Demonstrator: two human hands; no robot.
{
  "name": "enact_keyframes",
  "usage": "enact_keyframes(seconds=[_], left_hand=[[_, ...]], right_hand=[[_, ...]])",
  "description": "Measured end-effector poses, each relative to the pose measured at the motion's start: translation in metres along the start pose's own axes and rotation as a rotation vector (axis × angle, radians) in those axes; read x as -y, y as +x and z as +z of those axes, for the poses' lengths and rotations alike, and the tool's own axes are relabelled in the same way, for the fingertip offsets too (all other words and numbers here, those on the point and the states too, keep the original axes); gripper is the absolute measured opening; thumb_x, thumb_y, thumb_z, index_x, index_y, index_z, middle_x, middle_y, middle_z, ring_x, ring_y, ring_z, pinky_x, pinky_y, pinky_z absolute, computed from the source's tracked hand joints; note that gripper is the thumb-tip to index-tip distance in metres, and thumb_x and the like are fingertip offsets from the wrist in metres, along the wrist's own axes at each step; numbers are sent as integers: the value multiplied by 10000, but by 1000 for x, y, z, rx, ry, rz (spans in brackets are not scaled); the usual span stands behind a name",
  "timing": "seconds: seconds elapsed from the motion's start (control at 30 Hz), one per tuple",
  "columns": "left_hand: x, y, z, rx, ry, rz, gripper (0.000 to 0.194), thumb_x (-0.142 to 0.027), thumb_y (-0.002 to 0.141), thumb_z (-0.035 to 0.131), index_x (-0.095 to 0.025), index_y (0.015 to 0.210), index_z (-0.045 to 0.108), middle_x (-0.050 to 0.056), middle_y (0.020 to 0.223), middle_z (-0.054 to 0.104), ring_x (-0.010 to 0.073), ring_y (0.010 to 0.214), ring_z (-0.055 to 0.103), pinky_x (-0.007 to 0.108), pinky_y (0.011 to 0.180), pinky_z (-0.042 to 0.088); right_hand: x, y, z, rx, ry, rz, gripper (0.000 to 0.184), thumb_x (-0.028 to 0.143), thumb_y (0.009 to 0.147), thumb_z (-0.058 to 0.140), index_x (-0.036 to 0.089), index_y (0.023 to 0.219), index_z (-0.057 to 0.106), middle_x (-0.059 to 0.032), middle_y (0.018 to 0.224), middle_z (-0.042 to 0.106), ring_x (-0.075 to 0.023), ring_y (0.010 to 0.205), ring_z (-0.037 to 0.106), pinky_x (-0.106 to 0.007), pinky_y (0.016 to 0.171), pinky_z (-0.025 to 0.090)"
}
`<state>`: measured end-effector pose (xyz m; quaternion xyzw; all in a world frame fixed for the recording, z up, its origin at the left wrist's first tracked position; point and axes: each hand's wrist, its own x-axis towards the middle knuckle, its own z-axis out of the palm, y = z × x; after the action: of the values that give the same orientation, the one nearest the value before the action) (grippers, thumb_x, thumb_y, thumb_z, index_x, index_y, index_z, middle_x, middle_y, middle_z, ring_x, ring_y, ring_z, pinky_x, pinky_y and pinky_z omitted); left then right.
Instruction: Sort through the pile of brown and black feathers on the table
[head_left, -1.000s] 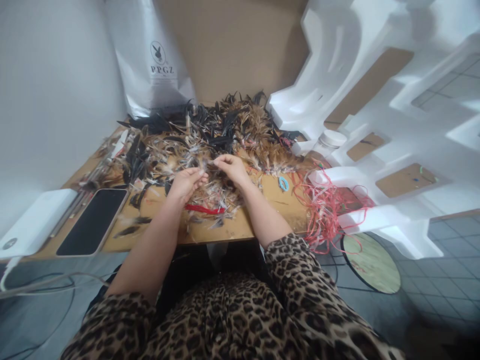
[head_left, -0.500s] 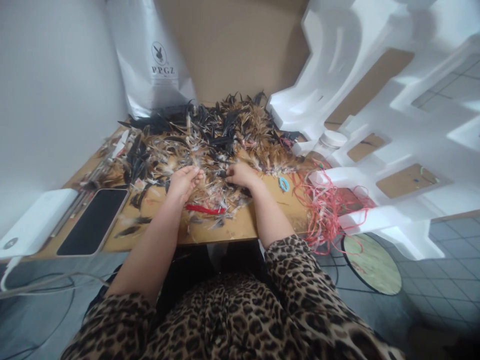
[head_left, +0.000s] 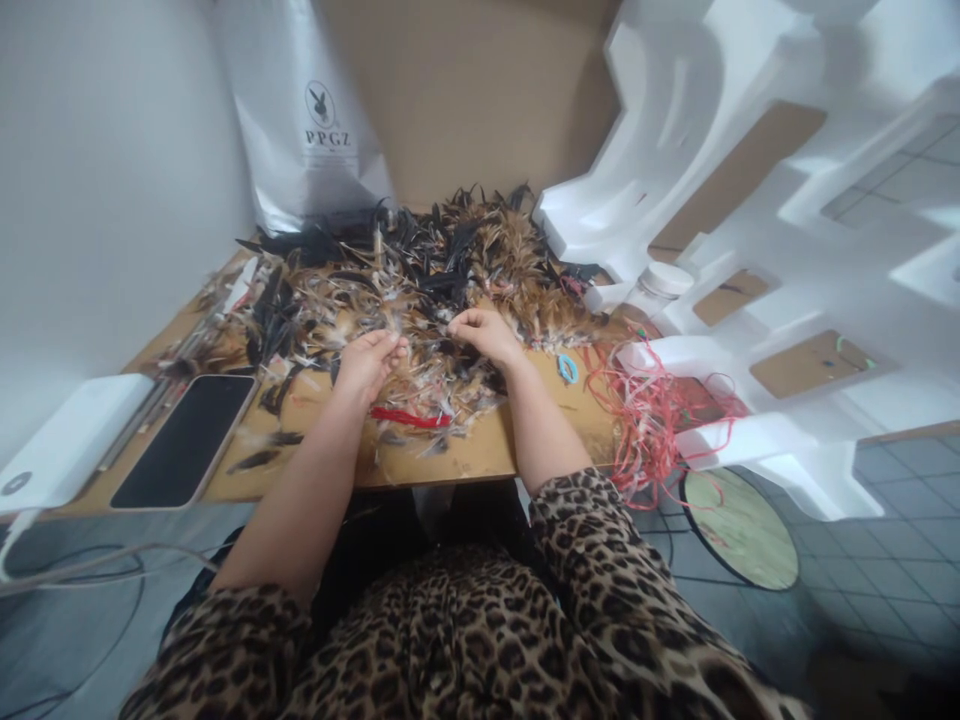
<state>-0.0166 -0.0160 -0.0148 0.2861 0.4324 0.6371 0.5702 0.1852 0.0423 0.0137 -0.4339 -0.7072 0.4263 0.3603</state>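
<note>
Both hands are over a heap of brown and black feathers [head_left: 420, 265] spread across the table. My left hand [head_left: 370, 364] is closed in a pinch at the heap's near side; what its fingertips hold blurs into the feathers behind. To its right, a short gap away, my right hand [head_left: 486, 334] has thumb and fingers pressed together, pointing left. Whatever lies between them is too small to make out. Just below the hands lie pale loose feathers [head_left: 427, 385] and a red strip [head_left: 409, 417].
At left lie a phone [head_left: 184, 442] and a white power bank [head_left: 75, 440] with a cable. A blue ring [head_left: 568, 369], tangled pink string [head_left: 652, 430], a white-lidded jar [head_left: 664, 280] and large white foam pieces [head_left: 675, 130] are on the right. A silver bag [head_left: 300, 130] stands behind.
My right hand has lifted a little away from me, off the feathers, and its fingers now point left in a pinch. My left hand has stayed nearly still.
</note>
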Motion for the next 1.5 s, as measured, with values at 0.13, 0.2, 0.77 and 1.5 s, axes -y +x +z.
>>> enact_keyframes(seconds=[0.13, 0.2, 0.77, 1.5], left_hand=[[0, 0, 0, -3, 9, -5, 112, -158, 667, 709, -108, 669, 608, 37, 646, 659, 51, 504, 566, 129, 454, 405], [0, 0, 0, -3, 16, -12, 137, -168, 656, 723, -110, 668, 600, 36, 641, 657, 53, 503, 565, 130, 454, 402], [-1, -2, 1, 10, 24, -9, 150, -175, 647, 732, -98, 694, 612, 43, 661, 663, 52, 508, 569, 131, 454, 396], [-3, -13, 8, 272, -132, -355, 105, -17, 727, 614, -102, 785, 638, 105, 824, 706, 107, 655, 667, 141, 537, 495]], right_hand=[[6, -6, -4, 139, -384, 33, 333, 448, 667, 625, 120, 708, 661, -11, 635, 610, -83, 572, 480, -208, 577, 366], [6, -8, 1, 177, -632, 68, 308, 439, 635, 656, 138, 699, 679, -23, 631, 622, -101, 574, 495, -222, 568, 354], [8, -4, 7, 110, 302, 5, 292, 395, 633, 700, 127, 716, 620, 28, 615, 588, -56, 547, 457, -196, 573, 371], [15, -1, 63, -155, 803, 15, 247, 401, 720, 634, 194, 816, 538, 6, 785, 650, -95, 709, 571, -218, 688, 475]])
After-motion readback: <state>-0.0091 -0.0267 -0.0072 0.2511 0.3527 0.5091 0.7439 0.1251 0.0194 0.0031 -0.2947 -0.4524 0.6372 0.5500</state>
